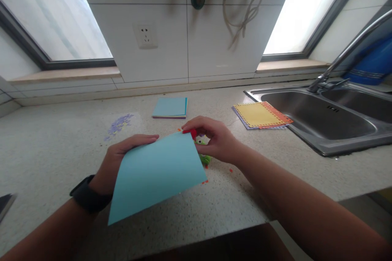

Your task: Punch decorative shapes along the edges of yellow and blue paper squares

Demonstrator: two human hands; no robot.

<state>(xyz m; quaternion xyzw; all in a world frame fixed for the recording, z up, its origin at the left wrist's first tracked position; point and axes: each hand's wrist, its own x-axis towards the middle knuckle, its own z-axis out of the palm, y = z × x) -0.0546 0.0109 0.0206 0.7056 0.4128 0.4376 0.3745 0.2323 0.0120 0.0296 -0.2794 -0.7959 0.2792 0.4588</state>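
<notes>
A light blue sheet of paper is tilted above the counter, curved along its top edge. My left hand, with a black watch on the wrist, grips its upper left edge, fingers partly behind the paper. At the sheet's top right corner, my right hand is closed round a small red object, which touches the paper's edge. A green object shows just under my right hand, partly hidden by the sheet. Small orange-red paper bits lie on the counter nearby.
Behind the hands lies a stack of coloured paper. Purple and yellow bits are scattered at the left. Yellow and orange sheets with punched edges rest beside the steel sink, slightly over its rim. A dark object is at the left edge.
</notes>
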